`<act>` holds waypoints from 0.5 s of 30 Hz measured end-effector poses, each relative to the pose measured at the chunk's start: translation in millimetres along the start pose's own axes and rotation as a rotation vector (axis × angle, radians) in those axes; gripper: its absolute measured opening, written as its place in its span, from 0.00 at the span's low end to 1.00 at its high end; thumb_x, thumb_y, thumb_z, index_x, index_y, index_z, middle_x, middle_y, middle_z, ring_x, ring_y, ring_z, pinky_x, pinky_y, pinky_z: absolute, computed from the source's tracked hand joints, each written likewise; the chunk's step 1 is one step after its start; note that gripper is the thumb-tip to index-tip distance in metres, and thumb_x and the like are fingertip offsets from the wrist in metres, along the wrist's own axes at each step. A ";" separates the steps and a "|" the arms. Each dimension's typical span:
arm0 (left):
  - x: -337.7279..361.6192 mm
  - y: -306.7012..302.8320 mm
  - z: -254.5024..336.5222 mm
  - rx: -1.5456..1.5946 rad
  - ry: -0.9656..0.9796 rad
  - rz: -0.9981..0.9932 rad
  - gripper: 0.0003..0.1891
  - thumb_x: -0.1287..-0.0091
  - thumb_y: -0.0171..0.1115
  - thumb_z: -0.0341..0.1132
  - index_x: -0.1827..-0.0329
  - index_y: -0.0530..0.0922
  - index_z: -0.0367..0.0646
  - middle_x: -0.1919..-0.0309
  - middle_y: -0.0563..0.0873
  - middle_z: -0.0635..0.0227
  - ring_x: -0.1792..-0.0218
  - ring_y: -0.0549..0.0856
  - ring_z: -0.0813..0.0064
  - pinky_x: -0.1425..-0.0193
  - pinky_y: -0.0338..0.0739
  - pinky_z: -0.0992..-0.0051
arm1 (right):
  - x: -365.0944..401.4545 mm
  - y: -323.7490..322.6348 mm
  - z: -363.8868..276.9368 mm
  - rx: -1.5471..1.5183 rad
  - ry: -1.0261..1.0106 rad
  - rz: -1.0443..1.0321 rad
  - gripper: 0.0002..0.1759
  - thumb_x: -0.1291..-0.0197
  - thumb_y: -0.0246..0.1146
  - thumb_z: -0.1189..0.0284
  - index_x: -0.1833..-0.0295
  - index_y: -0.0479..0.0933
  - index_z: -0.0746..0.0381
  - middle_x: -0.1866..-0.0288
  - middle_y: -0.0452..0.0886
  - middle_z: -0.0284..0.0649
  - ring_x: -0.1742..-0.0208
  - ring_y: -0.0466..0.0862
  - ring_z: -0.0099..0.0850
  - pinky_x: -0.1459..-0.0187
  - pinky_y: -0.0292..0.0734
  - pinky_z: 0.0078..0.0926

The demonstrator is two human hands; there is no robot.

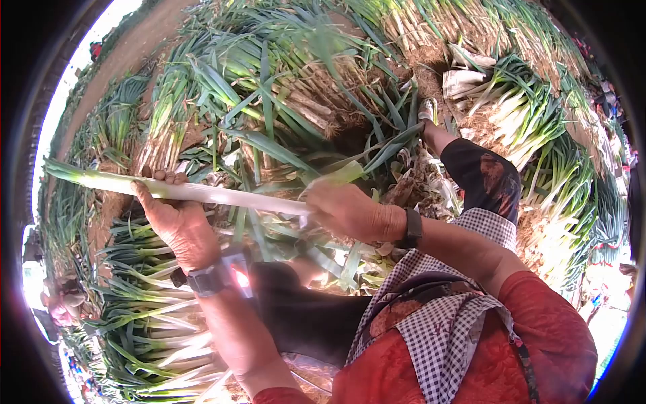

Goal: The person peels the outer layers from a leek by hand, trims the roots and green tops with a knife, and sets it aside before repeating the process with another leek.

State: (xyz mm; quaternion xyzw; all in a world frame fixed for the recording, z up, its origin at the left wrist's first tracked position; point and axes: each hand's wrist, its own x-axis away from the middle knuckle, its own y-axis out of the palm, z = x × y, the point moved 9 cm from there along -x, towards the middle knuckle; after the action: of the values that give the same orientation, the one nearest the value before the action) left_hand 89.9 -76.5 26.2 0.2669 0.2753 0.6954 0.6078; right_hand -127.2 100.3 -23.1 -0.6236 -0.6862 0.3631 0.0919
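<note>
A long leek (222,195) lies across my two hands, green top at the far left, white shaft toward the middle. My left hand (178,219) is closed around the shaft below the green part, thumb and fingers wrapped on it. Blurred by motion, my right hand (353,207) is closed at the white end and covers its tip. A pale green leek leaf (343,174) sticks out of that fist. Below my hands, loose stripped leaves (356,266) litter the ground between my legs.
Cleaned leeks (175,320) lie in a row at the lower left, with another pile (525,124) at the right. Unpeeled leeks with soil on the roots (313,97) are heaped ahead. My bent leg (481,175) and shoe (427,109) are at the right of the leaf litter.
</note>
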 end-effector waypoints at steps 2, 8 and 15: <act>14.5 9.4 2.1 -0.067 0.018 -0.027 0.16 0.27 0.60 0.44 0.54 0.72 0.38 0.65 0.76 0.65 0.63 0.76 0.70 0.55 0.75 0.72 | 2.5 -3.0 -4.5 0.007 -0.017 -0.059 0.11 0.42 0.63 0.72 0.56 0.72 0.65 0.60 0.73 0.46 0.61 0.77 0.49 0.63 0.70 0.45; 7.1 13.9 -16.5 0.026 -0.019 0.095 0.21 0.25 0.52 0.54 0.52 0.77 0.44 0.63 0.83 0.63 0.60 0.83 0.67 0.52 0.79 0.65 | 0.6 -16.7 -4.5 0.172 -0.011 0.025 0.12 0.44 0.63 0.74 0.55 0.72 0.63 0.58 0.73 0.44 0.65 0.78 0.47 0.64 0.72 0.43; 22.8 36.5 -5.4 0.080 0.069 -0.028 0.20 0.33 0.67 0.43 0.44 0.72 0.46 0.57 0.77 0.67 0.55 0.79 0.68 0.48 0.78 0.65 | 28.6 -9.6 -18.7 0.224 -0.183 -0.030 0.10 0.45 0.64 0.75 0.59 0.71 0.61 0.53 0.77 0.41 0.61 0.81 0.40 0.64 0.77 0.36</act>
State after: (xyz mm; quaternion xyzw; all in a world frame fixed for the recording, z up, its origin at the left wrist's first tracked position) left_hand 57.8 -58.2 49.0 0.2627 0.3273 0.6843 0.5964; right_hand -129.9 134.3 -13.1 -0.5633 -0.6563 0.4912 0.1033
